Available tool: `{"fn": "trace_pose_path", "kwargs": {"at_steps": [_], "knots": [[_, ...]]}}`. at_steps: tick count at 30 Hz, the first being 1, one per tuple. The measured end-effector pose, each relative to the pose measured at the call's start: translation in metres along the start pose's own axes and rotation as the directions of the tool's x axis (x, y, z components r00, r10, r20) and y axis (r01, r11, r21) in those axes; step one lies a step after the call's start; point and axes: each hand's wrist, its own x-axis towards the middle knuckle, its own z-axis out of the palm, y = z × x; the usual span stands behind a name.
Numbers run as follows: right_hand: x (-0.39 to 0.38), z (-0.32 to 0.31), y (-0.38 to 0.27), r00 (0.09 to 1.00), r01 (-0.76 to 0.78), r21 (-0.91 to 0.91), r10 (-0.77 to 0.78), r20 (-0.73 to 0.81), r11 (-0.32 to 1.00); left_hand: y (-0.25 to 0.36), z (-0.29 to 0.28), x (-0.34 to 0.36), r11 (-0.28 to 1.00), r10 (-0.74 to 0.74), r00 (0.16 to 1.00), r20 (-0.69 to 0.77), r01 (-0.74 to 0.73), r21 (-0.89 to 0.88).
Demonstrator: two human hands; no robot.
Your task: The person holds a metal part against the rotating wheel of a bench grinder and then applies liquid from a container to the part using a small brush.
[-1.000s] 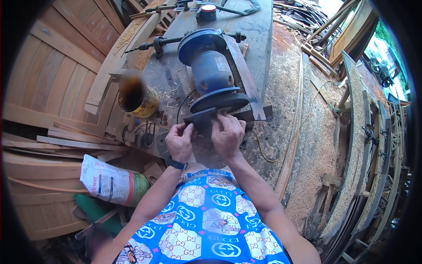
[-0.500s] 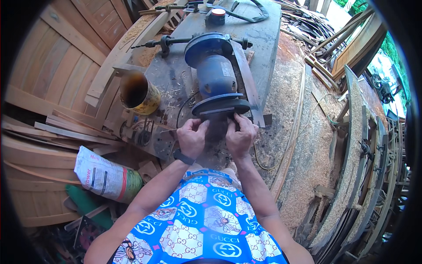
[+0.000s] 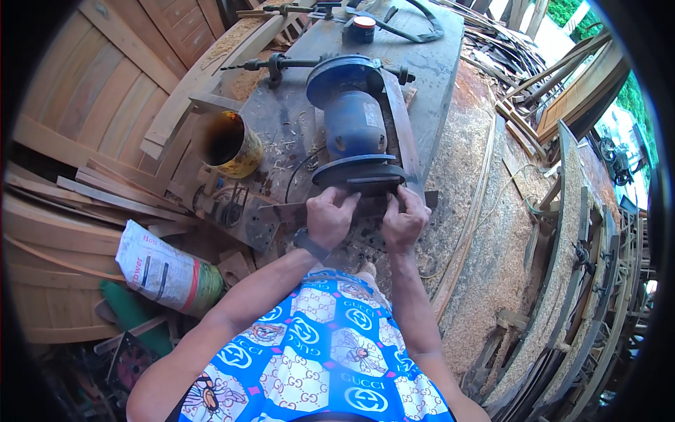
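Note:
A blue bench grinder (image 3: 354,126) stands on the worktable, its near wheel (image 3: 337,171) facing me. At that wheel's lower edge is a thin, dark flat strip (image 3: 376,183). My left hand (image 3: 329,219), with a dark band at the wrist, is closed, thumb and fingers pinching the strip's left part. Opposite it, my right hand (image 3: 406,221) is closed in a similar pinch at the right part. My fingers hide some of the strip, and whether it touches the wheel I cannot tell.
Left of the grinder stands a yellow, stained can (image 3: 246,156). A drill bit (image 3: 235,67) juts from the grinder's far side. Beyond is a small orange-topped jar (image 3: 363,29). A white sack (image 3: 165,266) leans at lower left. Sawdust and long boards (image 3: 467,211) lie at right.
Both hands have shifted slightly right along the grinder wheel, with the dark strip between them. The whole view has also moved a little.

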Motion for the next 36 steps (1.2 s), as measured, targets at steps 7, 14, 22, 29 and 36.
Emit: {"fn": "trace_pose_path", "kwargs": {"at_steps": [7, 14, 22, 29, 36], "knots": [[-0.003, 0.004, 0.012, 1.000, -0.031, 0.037, 0.031, -0.003, 0.999, -0.001, 0.003, 0.001, 1.000, -0.008, 1.000, 0.025, 0.009, -0.006], [-0.003, 0.002, 0.009, 0.999, -0.044, 0.046, 0.044, 0.009, 0.998, 0.003, 0.000, 0.001, 1.000, -0.008, 1.000, 0.024, 0.007, 0.018], [-0.006, 0.006, 0.001, 0.999, -0.036, 0.040, 0.036, 0.014, 0.999, 0.003, -0.007, 0.000, 0.996, -0.084, 0.996, 0.029, 0.085, -0.017], [-0.009, 0.009, -0.008, 1.000, 0.018, -0.003, -0.018, 0.020, 1.000, -0.013, -0.015, 0.000, 0.996, -0.086, 0.996, 0.005, 0.086, -0.026], [-0.014, 0.012, -0.018, 0.998, 0.047, -0.018, -0.047, 0.030, 0.999, -0.031, -0.022, -0.001, 0.989, -0.127, 0.992, 0.012, 0.127, -0.070]]}}
